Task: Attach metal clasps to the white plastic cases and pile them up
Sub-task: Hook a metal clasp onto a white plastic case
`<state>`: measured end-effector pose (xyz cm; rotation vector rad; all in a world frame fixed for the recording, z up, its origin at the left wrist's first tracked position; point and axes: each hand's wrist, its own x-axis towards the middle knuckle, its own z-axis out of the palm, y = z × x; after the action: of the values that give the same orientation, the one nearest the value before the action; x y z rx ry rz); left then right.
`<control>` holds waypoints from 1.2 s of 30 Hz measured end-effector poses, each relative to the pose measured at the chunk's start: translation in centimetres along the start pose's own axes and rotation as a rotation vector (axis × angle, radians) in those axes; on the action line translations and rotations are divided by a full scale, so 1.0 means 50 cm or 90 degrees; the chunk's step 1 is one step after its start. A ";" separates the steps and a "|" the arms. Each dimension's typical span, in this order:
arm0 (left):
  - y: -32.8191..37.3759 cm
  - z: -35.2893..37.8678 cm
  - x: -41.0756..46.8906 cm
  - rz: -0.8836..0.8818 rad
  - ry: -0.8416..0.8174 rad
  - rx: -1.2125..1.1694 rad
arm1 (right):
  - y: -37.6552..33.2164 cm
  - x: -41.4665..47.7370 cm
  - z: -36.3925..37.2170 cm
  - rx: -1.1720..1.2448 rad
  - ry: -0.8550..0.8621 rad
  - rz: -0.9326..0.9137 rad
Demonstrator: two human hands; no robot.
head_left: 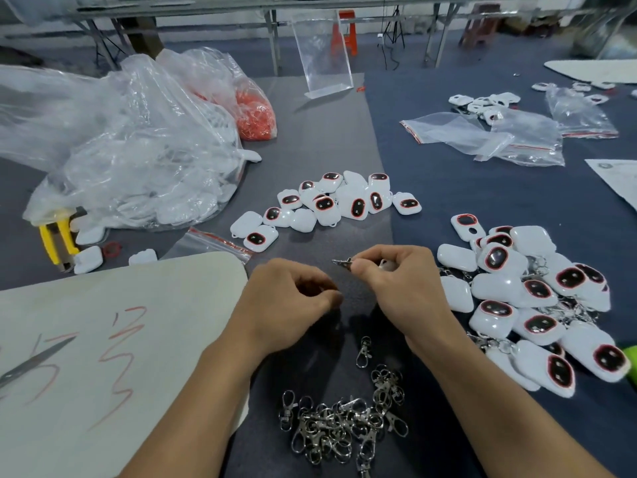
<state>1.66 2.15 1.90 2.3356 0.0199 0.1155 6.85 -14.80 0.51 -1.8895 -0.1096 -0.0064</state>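
Note:
My right hand point(400, 281) pinches a metal clasp point(343, 263) whose tip sticks out to the left of my thumb. My left hand point(293, 294) hovers just left of it with fingers curled; nothing shows between them. A heap of loose metal clasps point(344, 422) lies near the table's front edge between my forearms. Several white plastic cases with dark red-rimmed windows point(331, 205) lie scattered beyond my hands. A larger pile of white cases point(531, 298), some with clasps hanging off them, lies to the right.
A big clear bag of white cases point(138, 160) and a bag of orange parts point(255, 115) sit at the left. Yellow pliers point(57, 239), scissors point(31, 363) on a marked white board point(120, 339), empty zip bags point(499, 139) and an acrylic stand point(324, 56) surround the work area.

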 end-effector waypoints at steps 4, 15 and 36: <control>0.020 -0.012 -0.004 0.040 -0.216 0.096 | -0.003 0.001 -0.020 -0.180 -0.047 -0.048; 0.032 0.027 -0.008 0.087 -0.163 0.089 | -0.013 -0.003 -0.033 -0.263 -0.054 -0.055; -0.015 0.020 0.009 -0.024 0.090 0.048 | -0.015 -0.021 -0.013 -0.439 -0.111 -0.118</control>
<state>2.24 1.98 0.69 2.3969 0.1399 0.2656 5.78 -15.27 1.38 -2.5593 -0.4487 -0.0067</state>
